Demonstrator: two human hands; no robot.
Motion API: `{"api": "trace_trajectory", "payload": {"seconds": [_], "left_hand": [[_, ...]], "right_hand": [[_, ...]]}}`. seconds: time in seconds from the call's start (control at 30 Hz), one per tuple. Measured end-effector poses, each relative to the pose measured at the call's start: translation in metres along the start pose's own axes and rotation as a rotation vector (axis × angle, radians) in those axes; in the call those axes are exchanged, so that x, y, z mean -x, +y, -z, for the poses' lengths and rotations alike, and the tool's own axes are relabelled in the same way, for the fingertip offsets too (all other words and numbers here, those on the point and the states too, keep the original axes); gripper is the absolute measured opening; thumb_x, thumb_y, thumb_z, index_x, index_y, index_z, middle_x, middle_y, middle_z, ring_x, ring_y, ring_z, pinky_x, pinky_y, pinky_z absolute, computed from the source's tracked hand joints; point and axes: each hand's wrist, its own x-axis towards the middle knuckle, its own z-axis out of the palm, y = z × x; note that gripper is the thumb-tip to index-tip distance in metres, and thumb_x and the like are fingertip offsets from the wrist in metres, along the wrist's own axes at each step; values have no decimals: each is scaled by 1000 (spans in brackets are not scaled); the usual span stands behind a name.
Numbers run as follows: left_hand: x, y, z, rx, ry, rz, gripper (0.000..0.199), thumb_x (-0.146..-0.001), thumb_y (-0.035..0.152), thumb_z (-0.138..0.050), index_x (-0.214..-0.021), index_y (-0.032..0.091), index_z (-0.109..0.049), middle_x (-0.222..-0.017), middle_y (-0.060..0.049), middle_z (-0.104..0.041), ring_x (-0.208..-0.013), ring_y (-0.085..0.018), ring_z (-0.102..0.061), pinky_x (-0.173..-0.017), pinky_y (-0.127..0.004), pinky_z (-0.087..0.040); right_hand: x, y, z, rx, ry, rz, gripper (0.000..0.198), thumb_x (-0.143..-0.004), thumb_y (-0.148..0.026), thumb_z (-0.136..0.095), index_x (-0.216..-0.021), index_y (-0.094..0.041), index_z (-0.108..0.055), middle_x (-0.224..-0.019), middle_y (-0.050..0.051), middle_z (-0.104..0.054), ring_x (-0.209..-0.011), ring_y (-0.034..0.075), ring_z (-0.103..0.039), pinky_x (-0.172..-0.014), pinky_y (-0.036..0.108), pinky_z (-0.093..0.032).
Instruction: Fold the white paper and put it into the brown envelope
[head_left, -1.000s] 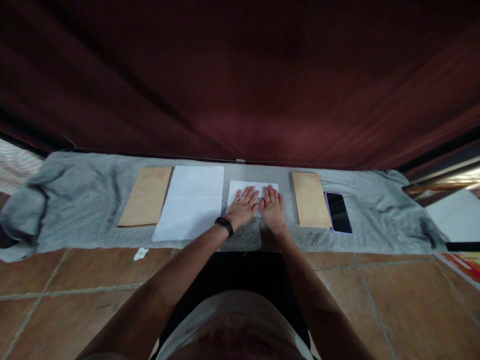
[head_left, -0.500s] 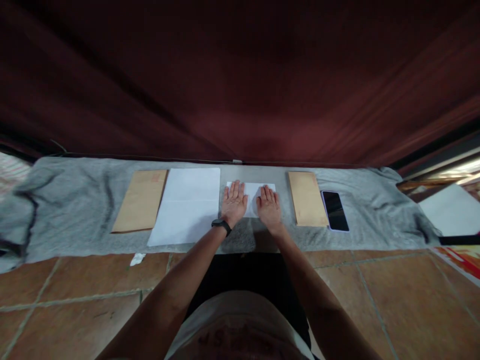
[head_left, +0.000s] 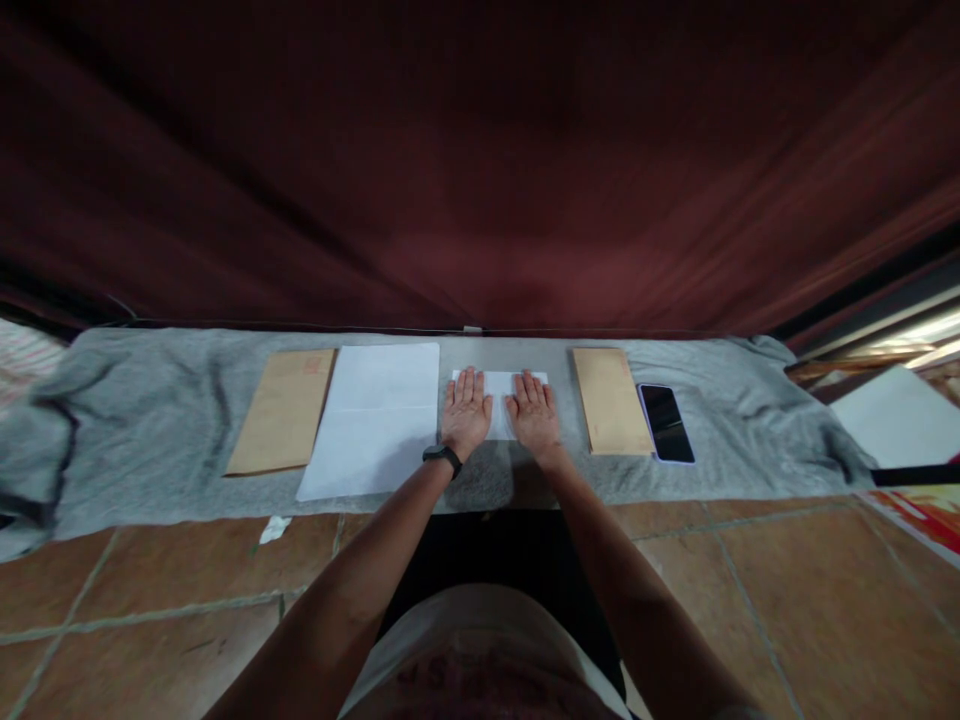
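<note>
The left hand [head_left: 466, 415] and right hand [head_left: 534, 412] are lying flat, fingers straight and slightly parted, pinching nothing. A small white paper [head_left: 500, 408] is resting beneath and between them; uneven pressing might be risking wrinkles on soft-looking grey cloth [head_left: 480, 478].

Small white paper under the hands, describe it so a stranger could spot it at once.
Find the gray cloth stretched below the dark red backdrop. Near its middle, the left hand and right hand lie flat on the small white paper. It's much smaller than the creased white sheet on its left.
</note>
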Motion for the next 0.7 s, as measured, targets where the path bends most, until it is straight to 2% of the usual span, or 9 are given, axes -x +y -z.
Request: {"api": "trace_trajectory", "payload": {"seconds": [0.3,0.53,0.7], "left_hand": [[8,0,2,2,38,46,63,-101,33,-30,-155,1,-30,-164,-20,-26,-155,-28,-17,-126,-48,-16],[35,1,3,14,122,64,63,-101,33,-31,-155,1,-27,-163,-23,-27,-155,-30,-17,-125,-52,-20],[55,7,2,36,126,96,63,-101,33,-33,-153,-1,-29,-162,-25,-28,-154,-33,-19,-124,-53,-23]], "right_hand": [[13,21,5,42,69,-48,59,-105,-37,-33,-152,-2,-39,-155,23,-43,-145,31,-39,-118,51,-28],[25,24,6,47,94,-79,60,-105,-37,-33,-152,0,-37,-155,25,-42,-144,32,-39,-117,52,-29],[38,23,7,48,113,-109,60,-105,-37,-33,-153,0,-37,-155,25,-42,-144,33,-39,-117,53,-30]]}}
